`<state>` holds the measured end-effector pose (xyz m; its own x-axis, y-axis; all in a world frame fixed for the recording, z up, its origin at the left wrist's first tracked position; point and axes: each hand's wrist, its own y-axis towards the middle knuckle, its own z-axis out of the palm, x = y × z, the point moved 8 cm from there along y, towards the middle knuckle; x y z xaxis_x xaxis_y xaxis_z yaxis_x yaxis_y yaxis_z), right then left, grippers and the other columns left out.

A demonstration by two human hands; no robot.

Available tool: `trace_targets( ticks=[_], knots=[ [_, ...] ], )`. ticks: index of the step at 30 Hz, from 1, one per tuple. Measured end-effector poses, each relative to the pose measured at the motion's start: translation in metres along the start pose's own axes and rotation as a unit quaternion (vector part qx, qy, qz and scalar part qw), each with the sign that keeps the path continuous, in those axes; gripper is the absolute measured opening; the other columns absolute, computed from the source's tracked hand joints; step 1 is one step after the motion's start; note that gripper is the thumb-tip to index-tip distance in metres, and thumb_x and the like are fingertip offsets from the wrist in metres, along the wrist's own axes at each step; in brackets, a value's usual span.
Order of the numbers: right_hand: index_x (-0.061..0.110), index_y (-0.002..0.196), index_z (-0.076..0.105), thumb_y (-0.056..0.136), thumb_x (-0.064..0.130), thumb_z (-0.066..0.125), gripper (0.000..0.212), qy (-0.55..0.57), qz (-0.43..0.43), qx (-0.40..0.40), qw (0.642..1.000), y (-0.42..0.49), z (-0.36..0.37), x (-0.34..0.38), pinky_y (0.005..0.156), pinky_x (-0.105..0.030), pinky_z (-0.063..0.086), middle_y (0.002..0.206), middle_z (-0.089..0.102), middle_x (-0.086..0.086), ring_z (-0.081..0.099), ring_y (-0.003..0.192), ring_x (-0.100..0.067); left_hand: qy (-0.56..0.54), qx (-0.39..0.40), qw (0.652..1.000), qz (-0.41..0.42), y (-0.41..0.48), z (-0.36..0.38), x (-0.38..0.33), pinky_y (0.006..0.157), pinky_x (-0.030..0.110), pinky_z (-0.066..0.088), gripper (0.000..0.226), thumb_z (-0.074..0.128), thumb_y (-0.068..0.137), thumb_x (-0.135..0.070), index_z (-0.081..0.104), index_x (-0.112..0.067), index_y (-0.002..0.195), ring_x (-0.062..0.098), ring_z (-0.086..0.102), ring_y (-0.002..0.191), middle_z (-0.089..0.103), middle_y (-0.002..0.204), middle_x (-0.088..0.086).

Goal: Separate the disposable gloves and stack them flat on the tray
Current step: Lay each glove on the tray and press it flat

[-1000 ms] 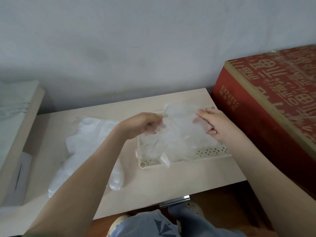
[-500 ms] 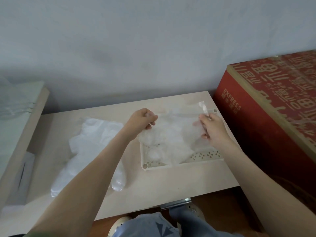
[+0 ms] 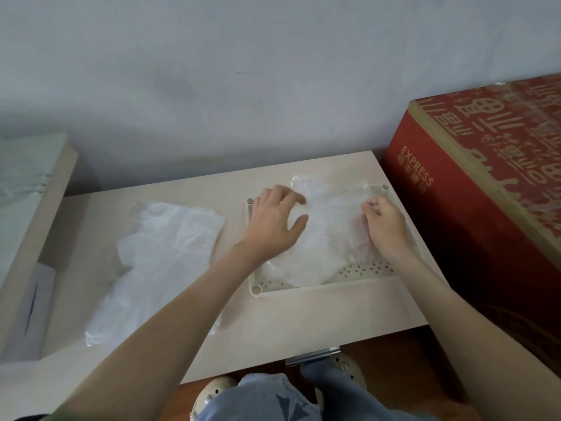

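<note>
Fingers (image 3: 280,192) of the left hand (image 3: 273,226) are lying spread and nearly straight, pressing down on the clear glove (image 3: 324,238) in the tray (image 3: 328,288), with the thumb sticking out to the side; they are gripping nothing. Fingers (image 3: 372,205) of the right hand (image 3: 387,227) are bending at the knuckles with their tips on the glove's far right edge, and I cannot tell whether they are pinching the film or only pressing on it. The glove is lying mostly flat, covering much of the tray's perforated floor and reaching its far rim.

The cream tray is sitting on the right part of the pale bench (image 3: 273,323), close to the bench's right edge. On the left part, apart from the tray, a loose pile of gloves (image 3: 170,238) is sprawling, with the left forearm crossing above its near right side. A red box (image 3: 485,192) printed EXPRESS is standing just beside the bench on the right. A grey-white wall (image 3: 243,71) is running behind everything, and a pale board (image 3: 39,192) is rising at the left. Brown floor (image 3: 379,354) is showing below the bench's near edge, along with the person's jeans-clad legs (image 3: 273,399).
</note>
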<state>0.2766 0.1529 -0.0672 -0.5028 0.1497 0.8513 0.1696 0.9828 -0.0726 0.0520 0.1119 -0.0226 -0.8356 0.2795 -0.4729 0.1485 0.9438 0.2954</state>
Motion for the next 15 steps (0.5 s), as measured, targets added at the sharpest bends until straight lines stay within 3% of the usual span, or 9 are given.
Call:
trace_targets(
  ticks=[5,9,13,15],
  knots=[
    [0.013,0.089,0.058,0.098,0.021,0.049,0.015,-0.015,-0.010,0.007,1.000,0.002,-0.005,-0.004,0.070,-0.026,0.035,0.079,0.057,0.004,0.050,0.075,-0.012,0.043,0.112,0.989,0.088,-0.009,0.032,-0.017,0.110,0.040,0.016,0.051,0.033,0.090,-0.049,0.056,-0.023,0.127,0.024,0.034,0.136,0.039,0.148,0.004],
    [0.026,0.069,0.043,0.097,0.022,0.050,0.029,-0.042,-0.018,0.002,0.999,0.002,-0.009,-0.004,0.058,-0.017,0.032,0.069,0.047,0.011,0.044,0.065,-0.004,0.081,0.199,0.973,0.088,-0.018,0.059,-0.020,0.117,0.038,-0.007,0.057,0.034,0.098,-0.054,0.030,-0.028,0.148,0.014,0.000,0.148,0.007,0.161,0.000],
    [0.012,0.086,0.059,0.096,0.029,0.049,0.023,-0.056,-0.007,0.013,0.998,-0.001,-0.011,-0.005,0.067,-0.026,0.036,0.085,0.060,0.001,0.053,0.080,-0.015,0.128,0.270,0.954,0.037,-0.026,0.080,-0.008,0.117,0.042,-0.014,0.069,0.025,0.096,-0.060,0.000,-0.030,0.153,0.015,-0.016,0.146,-0.014,0.160,0.002],
    [0.011,0.085,0.059,0.096,0.031,0.049,0.025,-0.064,-0.012,0.018,0.998,-0.003,-0.012,-0.005,0.062,-0.027,0.037,0.083,0.060,-0.001,0.052,0.075,-0.015,0.149,0.279,0.948,0.027,-0.028,0.084,-0.004,0.117,0.042,-0.015,0.070,0.023,0.096,-0.061,-0.006,-0.030,0.152,0.015,-0.017,0.146,-0.016,0.160,0.002]
  ],
)
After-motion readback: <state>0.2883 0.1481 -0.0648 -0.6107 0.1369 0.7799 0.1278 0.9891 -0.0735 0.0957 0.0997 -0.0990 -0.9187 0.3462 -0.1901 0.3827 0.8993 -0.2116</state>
